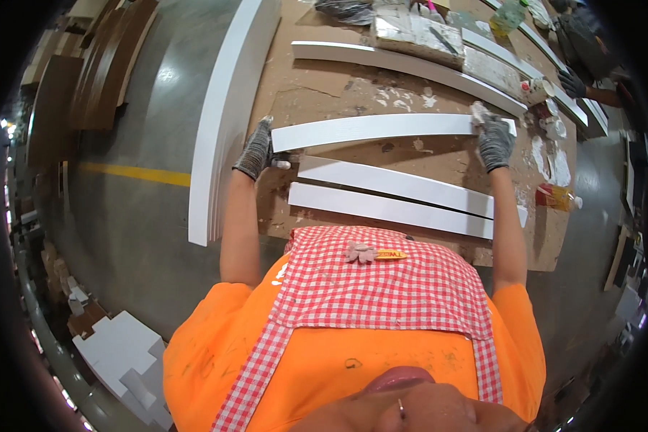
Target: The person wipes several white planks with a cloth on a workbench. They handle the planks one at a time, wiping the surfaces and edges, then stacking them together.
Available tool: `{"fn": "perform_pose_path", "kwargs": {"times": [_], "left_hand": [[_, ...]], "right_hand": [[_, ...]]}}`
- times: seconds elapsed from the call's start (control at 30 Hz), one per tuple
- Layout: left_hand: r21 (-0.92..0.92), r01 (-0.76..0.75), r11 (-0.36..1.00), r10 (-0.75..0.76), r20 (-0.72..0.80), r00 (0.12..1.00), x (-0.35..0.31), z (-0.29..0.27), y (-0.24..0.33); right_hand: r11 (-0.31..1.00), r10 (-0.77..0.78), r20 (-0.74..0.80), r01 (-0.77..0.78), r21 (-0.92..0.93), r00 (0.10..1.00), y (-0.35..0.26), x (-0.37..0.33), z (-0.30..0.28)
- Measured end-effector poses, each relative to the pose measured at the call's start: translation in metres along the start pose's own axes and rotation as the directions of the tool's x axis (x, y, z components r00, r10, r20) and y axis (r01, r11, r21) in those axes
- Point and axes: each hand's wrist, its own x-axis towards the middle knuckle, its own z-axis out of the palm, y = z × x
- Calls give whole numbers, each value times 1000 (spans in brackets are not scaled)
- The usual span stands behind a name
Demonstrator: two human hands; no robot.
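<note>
A long white board (381,128) lies crosswise before me, over the brown worktable. At its left end my left hand (255,153), in a grey glove with whitish fingertips, closes on the board's edge. My right hand (495,140), gloved the same way, grips the board close to its right end. Its fingers look smeared with white, or press something white that I cannot make out. Nearer to me rest two more white boards, an upper one (396,183) and a lower one (389,210), side by side. Beyond the held board lies another white board (403,66).
A stack of long white boards (227,108) runs along the table's left edge. A paint-spattered white block (417,36) stands at the back. Bottles, one with amber liquid (554,196), line the right side. A co-worker's gloved hand (572,83) is at the far right. Brown panels (93,79) stand left.
</note>
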Motion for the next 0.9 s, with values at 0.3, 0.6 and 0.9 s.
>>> {"fn": "perform_pose_path", "kwargs": {"times": [0.3,0.6,0.9], "left_hand": [[-506,-18,862,100,134,986,-15,12,0],[-590,22,807,203,313,928,-44,26,11],[-461,-96,882,130,42,991,-15,22,-8]], "right_hand": [[675,-607,-222,642,364,763,-268,-66,-23],[493,-789,-135,750,442,599,-313,-68,-34],[980,-183,15,181,86,983,-52,-23,15]]}}
